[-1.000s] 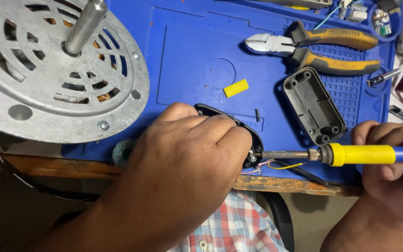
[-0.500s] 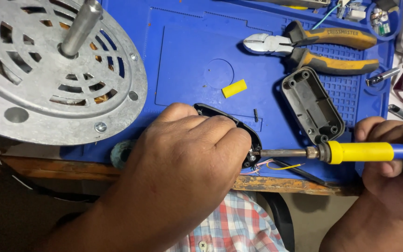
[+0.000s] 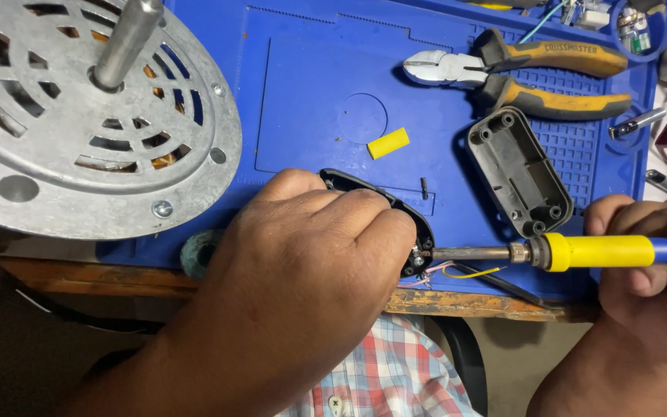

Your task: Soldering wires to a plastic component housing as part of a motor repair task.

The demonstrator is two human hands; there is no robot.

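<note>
Hardly anything has shifted: my left hand [image 3: 310, 262] still clamps the black casing [image 3: 411, 224] while my right hand [image 3: 650, 270], grasping the soldering iron [image 3: 580, 252], keeps its tip inside, joint unfinished, the lid [image 3: 519, 170] beyond still off.

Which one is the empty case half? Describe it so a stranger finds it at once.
On the blue mat, look right of centre, below the orange-handled cutters. The empty case half is a dark oval shell lying open side up, above the soldering iron; no hand touches it.

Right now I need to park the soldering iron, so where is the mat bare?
Bare blue mat lies between the motor housing and the side cutters, above the yellow tubing piece. The near edge is crowded: left hand, black case half, soldering iron.
</note>
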